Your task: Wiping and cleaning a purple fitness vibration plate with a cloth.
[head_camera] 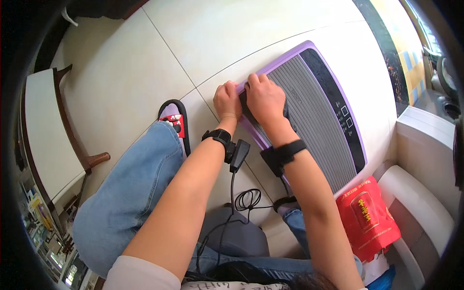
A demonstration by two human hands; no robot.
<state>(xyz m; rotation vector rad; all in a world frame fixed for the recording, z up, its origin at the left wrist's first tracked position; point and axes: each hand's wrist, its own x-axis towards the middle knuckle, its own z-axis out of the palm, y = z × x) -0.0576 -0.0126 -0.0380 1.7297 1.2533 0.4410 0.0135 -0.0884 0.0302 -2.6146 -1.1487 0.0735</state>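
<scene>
A vibration plate exercise machine [308, 108] with a purple rim and a ribbed grey top lies on the tiled floor. My left hand [228, 99] is curled against its purple rim at the near left corner. Just to the right, my right hand [266, 98] is bunched over the black end strip and ribbed top. A dark, soft-looking item [288, 115] shows beside and under that hand; most of it is hidden by the palm and fingers, so its kind is unclear.
Black cables [248, 199] hang from my wrist bands to the floor. A grey stool-like object [235, 232] stands between my legs. To the right are a red bag [369, 217] bearing writing and a pale curved chair part [417, 203]. A white-topped, dark-framed stool [54, 134] stands left.
</scene>
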